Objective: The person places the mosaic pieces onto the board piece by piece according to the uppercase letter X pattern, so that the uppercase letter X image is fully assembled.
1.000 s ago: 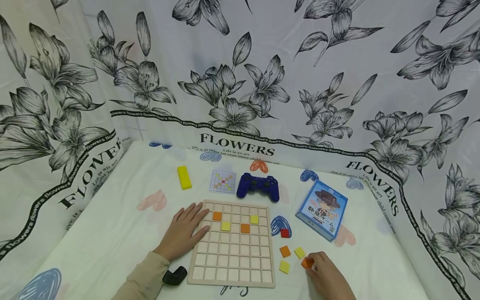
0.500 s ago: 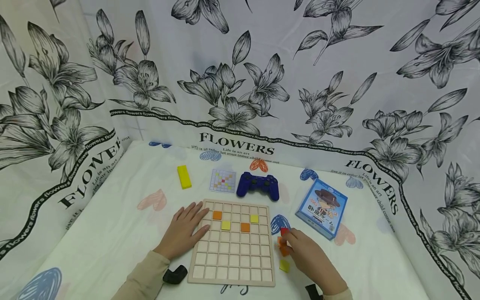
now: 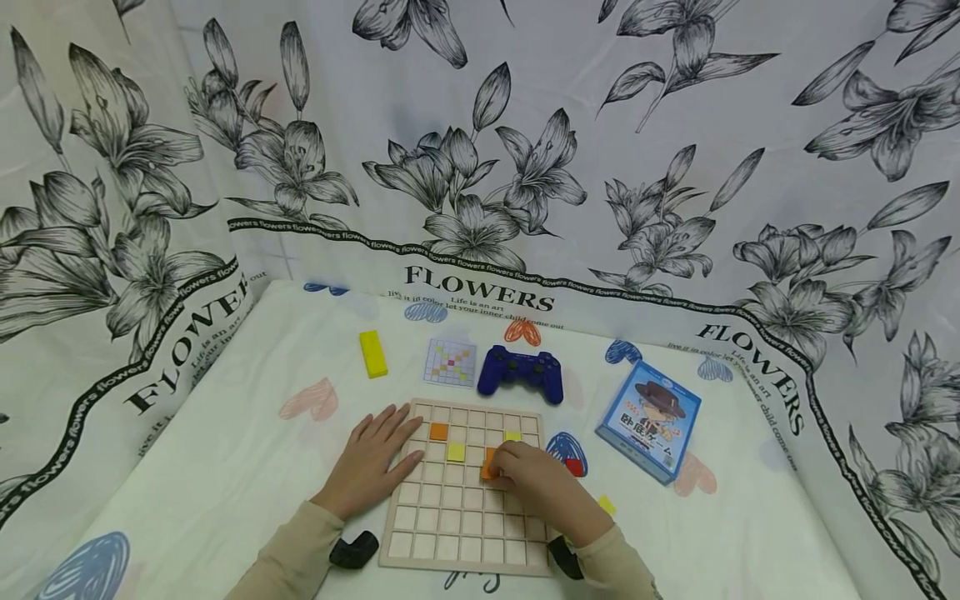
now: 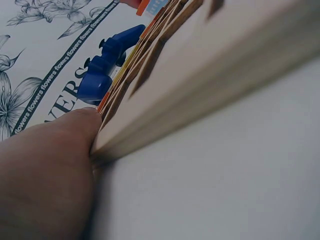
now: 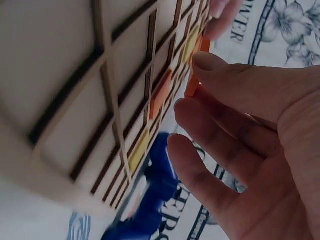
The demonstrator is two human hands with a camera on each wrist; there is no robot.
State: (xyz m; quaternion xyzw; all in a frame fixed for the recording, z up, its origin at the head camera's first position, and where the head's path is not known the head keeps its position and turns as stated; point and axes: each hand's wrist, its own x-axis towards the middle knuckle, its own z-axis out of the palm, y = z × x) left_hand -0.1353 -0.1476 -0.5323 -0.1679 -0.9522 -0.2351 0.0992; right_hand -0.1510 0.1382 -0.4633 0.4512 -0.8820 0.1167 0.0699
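A wooden grid board [image 3: 427,497] lies on the cloth in the head view. Orange [image 3: 438,432] and yellow tiles [image 3: 455,452] sit in some of its upper cells. Along the board's left side rests my left hand [image 3: 372,467], fingers straight and spread, fingertips on the rim. My right hand [image 3: 547,487] is over the right half of the board, pinching an orange square tile [image 5: 192,82] between thumb and fingertips. The pinched tile is tilted on edge in the right wrist view, close above the grid, near a seated orange tile [image 5: 161,94].
Right of the board lie a red tile [image 3: 573,467] and a partly hidden yellow tile [image 3: 607,505]. Behind it are a patterned card [image 3: 450,362], a blue game controller [image 3: 521,375] and a yellow block [image 3: 372,354]. A blue box [image 3: 650,421] stands at right.
My right hand has moved left from the loose tiles, past the red one, to over the board, carrying an orange tile. My left hand stays on the board's edge.
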